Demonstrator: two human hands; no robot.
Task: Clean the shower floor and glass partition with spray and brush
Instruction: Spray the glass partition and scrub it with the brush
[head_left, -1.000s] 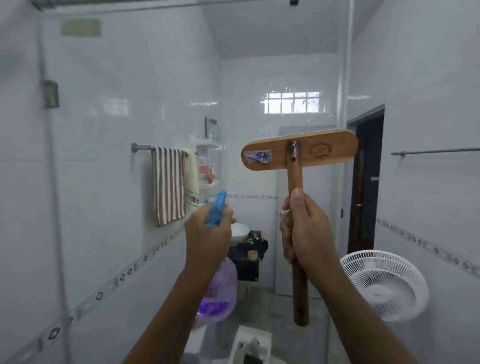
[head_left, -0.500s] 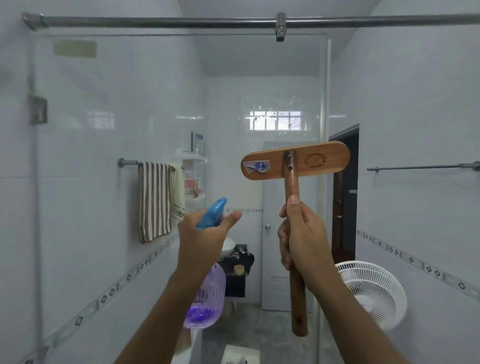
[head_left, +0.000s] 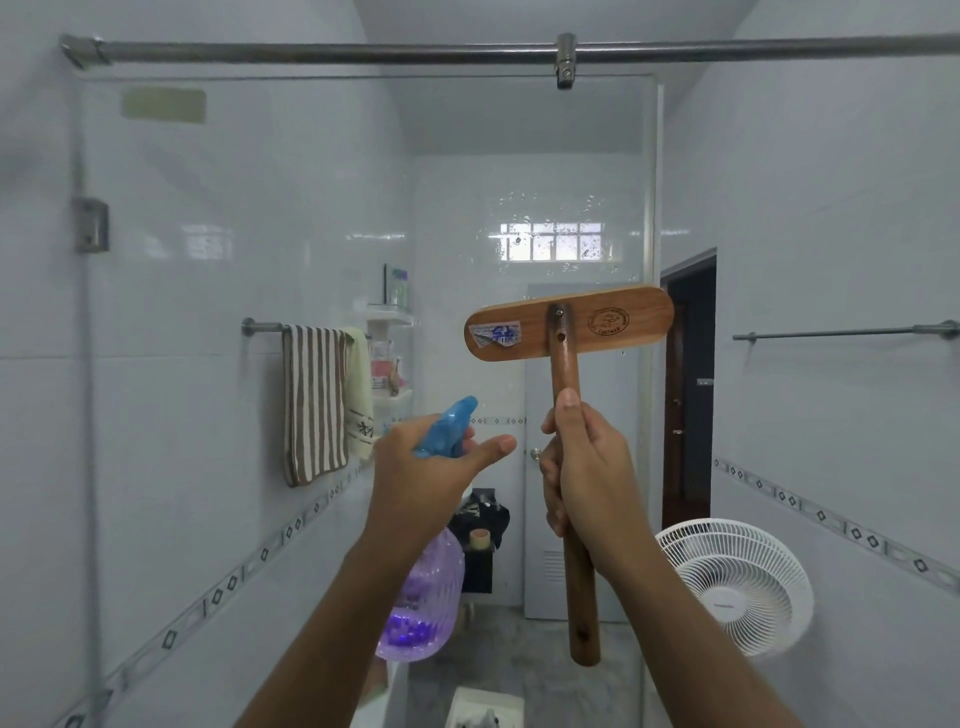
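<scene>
Wooden brush (head_left: 569, 323) is standing up in the middle of the frame, with its flat head on top and its long handle pointing down. The right grip (head_left: 587, 483) is holding the handle tight, with fingers curled round it and the thumb lying up along the wood. The head is sitting above this grip, and the end of the handle is sticking out below it.

The left grip (head_left: 426, 478) is sitting just to the left, holding the spray bottle (head_left: 426, 597) by its neck. The blue top is poking up above the fingers, and the purple see-through body is hanging under the hand. The thumb is pointing straight out toward the brush handle, not touching it.

Both things are being held up in front of the glass partition (head_left: 597, 156), which is filling most of the frame. I cannot tell if the brush is touching the glass. Little water drops are sitting on it in the upper middle. A metal bar (head_left: 363, 52) is running across the top. A striped towel (head_left: 314, 405) is hanging at the left, and a white fan (head_left: 737, 587) is standing at the lower right.
</scene>
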